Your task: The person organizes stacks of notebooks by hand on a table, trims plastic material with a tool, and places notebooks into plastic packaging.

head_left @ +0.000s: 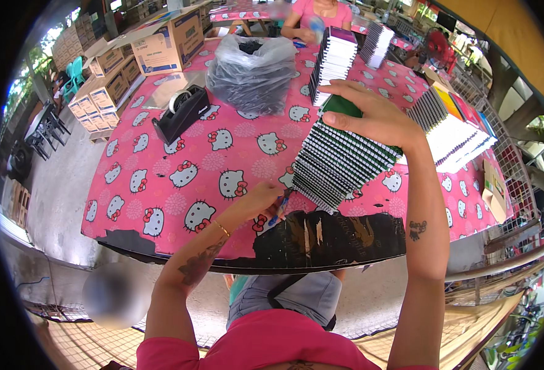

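Observation:
A tall leaning stack of spiral-bound notebooks [336, 161] with a green top cover stands on the pink patterned tablecloth [179, 154]. My right hand [370, 114] lies flat on top of the stack, fingers curled over its far edge. My left hand [262, 197] rests on the table just left of the stack's foot and holds a blue pen [280, 209].
A black tape dispenser [182, 111] and a grey plastic bag [250, 71] sit further back. More notebook stacks [333, 58] stand behind and to the right [454, 126]. Cardboard boxes [161, 43] line the far left. Another person in pink [321, 15] sits across the table.

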